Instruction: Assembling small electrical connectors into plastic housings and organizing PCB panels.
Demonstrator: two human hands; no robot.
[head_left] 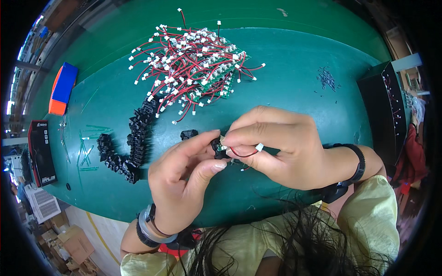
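Pinching a small black plastic housing (219, 153) between thumb and forefinger, the left hand (177, 181) holds it above the bench (294, 69); immediately rightward, the right hand (283, 149) grips a wired circuit board (223, 148) at its edge, long axes finger-hidden.

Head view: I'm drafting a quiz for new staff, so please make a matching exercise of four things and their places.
1. Green circuit boards with red wires
2. Curved row of black plastic parts
3. Small dark loose pieces
4. Single red-and-black wire

A. Farthest right
B. At the right hand
C. Reaching highest
D. Farthest left

Pairs: 1-C, 2-D, 3-A, 4-B
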